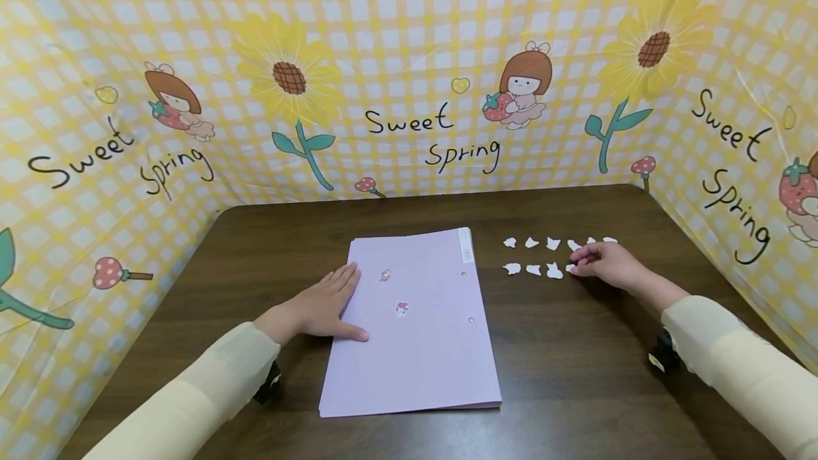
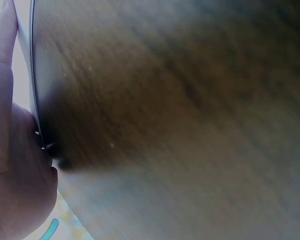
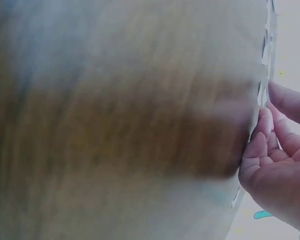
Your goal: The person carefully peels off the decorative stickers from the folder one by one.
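Note:
My left hand (image 1: 322, 304) rests flat on the left edge of a lilac folder (image 1: 422, 368), fingers straight and thumb spread. Two small cartoon stickers (image 1: 401, 309) show on its cover near that hand. To the right of the folder lie several small white cut-outs (image 1: 554, 271) in two rows. At the right part of these rows my right hand (image 1: 607, 265) has its thumb and fingertips at a white cut-out (image 1: 571, 270) in the nearer row, seemingly pinching it. In the right wrist view the fingers (image 3: 260, 147) are curled; the hand partly covers neighbouring cut-outs.
The dark wooden table (image 1: 575, 375) is bounded at the back and sides by a yellow checked cloth (image 1: 409, 41) with printed flowers and lettering. A white label (image 1: 466, 247) and two metal eyelets (image 1: 471, 320) line the folder's right edge.

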The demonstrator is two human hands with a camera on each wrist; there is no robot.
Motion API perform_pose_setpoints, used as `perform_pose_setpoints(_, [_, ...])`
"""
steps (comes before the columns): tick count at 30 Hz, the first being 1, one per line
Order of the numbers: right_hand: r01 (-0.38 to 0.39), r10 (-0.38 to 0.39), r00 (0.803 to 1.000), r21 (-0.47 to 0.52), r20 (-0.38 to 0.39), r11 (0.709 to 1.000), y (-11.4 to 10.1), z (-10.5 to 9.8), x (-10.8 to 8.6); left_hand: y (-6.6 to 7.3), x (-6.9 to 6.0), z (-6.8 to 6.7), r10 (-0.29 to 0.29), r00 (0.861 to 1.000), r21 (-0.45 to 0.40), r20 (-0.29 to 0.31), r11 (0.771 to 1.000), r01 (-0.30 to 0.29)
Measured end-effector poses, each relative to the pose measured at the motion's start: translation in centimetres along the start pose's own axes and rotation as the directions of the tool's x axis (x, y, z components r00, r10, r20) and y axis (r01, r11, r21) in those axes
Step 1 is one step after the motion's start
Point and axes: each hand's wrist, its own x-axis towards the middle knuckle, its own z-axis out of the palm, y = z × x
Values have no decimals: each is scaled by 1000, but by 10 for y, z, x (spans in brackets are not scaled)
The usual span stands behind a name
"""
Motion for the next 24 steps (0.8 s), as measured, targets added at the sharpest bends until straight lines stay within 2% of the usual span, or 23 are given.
perform_pose_setpoints(6, [-7, 7, 1000, 13, -21, 1000, -9, -3, -1, -1, 0, -1, -6, 1000, -3, 0, 1000, 6])
perform_pose_setpoints(10, [16, -15, 1000, 56, -28, 998, -20, 3, 0, -1, -1, 0, -5, 1000, -6, 0, 1000, 5])
perform_pose_setpoints(17, [60, -59, 998, 148, -11, 987, -48, 27, 1, -1, 1, 3, -6, 1000, -2, -5, 1000, 6])
perform_pose_setpoints(24, [94, -100, 995, 233, 14, 968, -76, 56, 9, 0, -1, 1, -8, 1000, -18, -4, 1000, 8])
